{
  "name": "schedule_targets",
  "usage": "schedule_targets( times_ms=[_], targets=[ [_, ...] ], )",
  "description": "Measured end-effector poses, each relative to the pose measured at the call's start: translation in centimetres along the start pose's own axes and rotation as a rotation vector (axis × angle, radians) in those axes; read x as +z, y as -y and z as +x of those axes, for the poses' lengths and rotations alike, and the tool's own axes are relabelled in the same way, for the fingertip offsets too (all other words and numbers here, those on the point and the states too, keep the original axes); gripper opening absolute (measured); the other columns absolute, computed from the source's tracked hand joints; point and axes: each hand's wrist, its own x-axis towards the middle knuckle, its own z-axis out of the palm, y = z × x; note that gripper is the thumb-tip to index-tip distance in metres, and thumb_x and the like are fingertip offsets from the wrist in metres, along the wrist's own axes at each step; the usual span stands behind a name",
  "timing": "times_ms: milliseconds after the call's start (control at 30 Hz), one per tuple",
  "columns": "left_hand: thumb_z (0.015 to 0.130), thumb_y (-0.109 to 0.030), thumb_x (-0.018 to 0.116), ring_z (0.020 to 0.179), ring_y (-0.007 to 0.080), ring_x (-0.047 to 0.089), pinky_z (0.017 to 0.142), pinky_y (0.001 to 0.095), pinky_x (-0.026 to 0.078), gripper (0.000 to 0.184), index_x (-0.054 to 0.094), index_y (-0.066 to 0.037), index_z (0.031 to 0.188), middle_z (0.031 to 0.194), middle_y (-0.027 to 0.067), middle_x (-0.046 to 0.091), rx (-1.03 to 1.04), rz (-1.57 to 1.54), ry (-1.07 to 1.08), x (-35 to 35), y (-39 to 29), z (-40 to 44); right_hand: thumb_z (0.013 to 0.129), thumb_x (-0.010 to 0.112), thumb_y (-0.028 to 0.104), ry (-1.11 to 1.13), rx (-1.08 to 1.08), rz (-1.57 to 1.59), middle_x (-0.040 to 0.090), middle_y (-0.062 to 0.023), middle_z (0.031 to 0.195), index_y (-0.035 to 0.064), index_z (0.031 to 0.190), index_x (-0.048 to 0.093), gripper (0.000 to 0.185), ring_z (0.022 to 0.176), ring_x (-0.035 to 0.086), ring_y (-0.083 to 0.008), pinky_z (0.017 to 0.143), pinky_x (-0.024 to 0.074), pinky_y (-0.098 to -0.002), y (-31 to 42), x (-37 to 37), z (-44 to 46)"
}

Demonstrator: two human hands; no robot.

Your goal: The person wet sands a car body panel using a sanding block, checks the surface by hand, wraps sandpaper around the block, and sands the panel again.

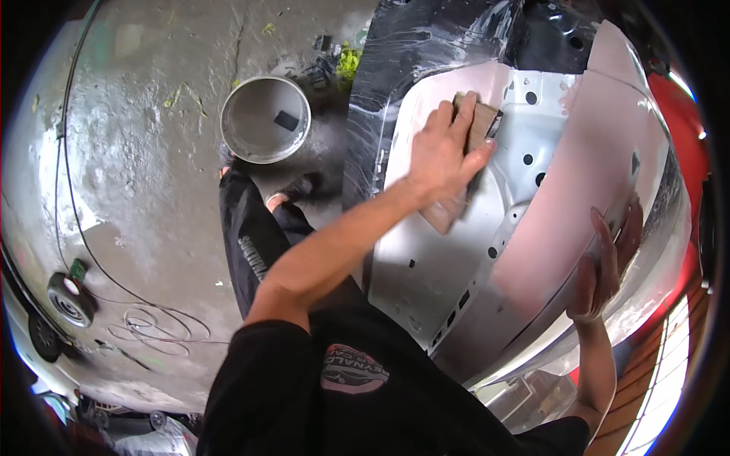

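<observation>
My left hand presses a brown folded sheet, which looks like abrasive paper, onto a white and pink-grey primed car panel. The sheet shows beyond my fingers and below my palm, with my thumb at its right side. My right hand rests on the curved outer side of the pinkish bodywork, its fingers apart and no object visible in it. Between the hands lies a bare, light grey metal strip with round holes.
A round bucket holding a dark piece stands on the wet concrete floor, near my feet. Black, streaked bodywork borders the panel. A small wheel and coiled hose lie at lower left. Red bodywork is at right.
</observation>
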Motion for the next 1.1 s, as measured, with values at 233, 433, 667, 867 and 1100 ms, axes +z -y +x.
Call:
schedule_targets(
  times_ms=[233, 433, 667, 867, 1100],
  targets=[
    [0.093, -0.050, 0.060, 0.111, 0.0427, 0.057, 0.092, 0.0515, 0.050, 0.080, 0.038, -0.005, 0.156, 0.123, 0.0260, 0.051, -0.132, -0.001, -0.057, 0.4, 1.0, 0.4, 0.089, 0.042, 0.014, -0.047, 0.034, 0.033, 0.049, -0.0352, 0.144, -0.0114, 0.131, 0.060, 0.052, 0.142, 0.030, -0.0614, 0.115, 0.0316, -0.0671, 1.2, 0.0, 0.6],
    [0.093, -0.054, 0.058, 0.101, 0.0412, 0.059, 0.087, 0.0494, 0.051, 0.082, 0.037, -0.006, 0.156, 0.111, 0.0211, 0.054, 0.021, 0.012, -0.045, -0.5, 3.5, 1.1, 0.090, 0.040, 0.011, 0.012, -0.084, -0.099, 0.062, -0.0277, 0.133, -0.0145, 0.124, 0.059, 0.047, 0.139, 0.032, -0.0632, 0.113, 0.0337, -0.0698, 1.2, -0.3, 0.9],
    [0.091, -0.056, 0.060, 0.106, 0.0427, 0.060, 0.090, 0.0501, 0.052, 0.085, 0.040, -0.003, 0.154, 0.115, 0.0236, 0.054, 0.004, 0.042, -0.055, 1.1, 1.7, -2.7, 0.085, 0.042, 0.015, -0.013, 0.050, 0.004, 0.038, -0.0417, 0.150, -0.0130, 0.131, 0.060, 0.057, 0.145, 0.029, -0.0577, 0.117, 0.0313, -0.0642, 0.6, 0.2, 0.0],
    [0.093, -0.057, 0.056, 0.107, 0.0419, 0.060, 0.090, 0.0504, 0.052, 0.082, 0.040, -0.005, 0.154, 0.118, 0.0243, 0.054, -0.046, 0.124, -0.087, -0.3, 3.9, 2.6, 0.092, 0.038, 0.020, -0.030, 0.055, -0.008, 0.047, -0.0291, 0.149, -0.0119, 0.132, 0.060, 0.056, 0.147, 0.029, -0.0545, 0.120, 0.0261, -0.0635, 0.4, 0.0, -0.4],
    [0.093, -0.054, 0.057, 0.104, 0.0428, 0.062, 0.088, 0.0513, 0.052, 0.082, 0.038, -0.004, 0.155, 0.118, 0.0239, 0.055, -0.005, 0.040, 0.035, -1.0, 1.6, 1.9, 0.085, 0.041, 0.014, -0.017, 0.079, 0.005, 0.030, -0.0416, 0.155, -0.0097, 0.133, 0.061, 0.057, 0.146, 0.029, -0.0546, 0.119, 0.0287, -0.0608, 0.5, 0.0, 0.2]
  ],
)
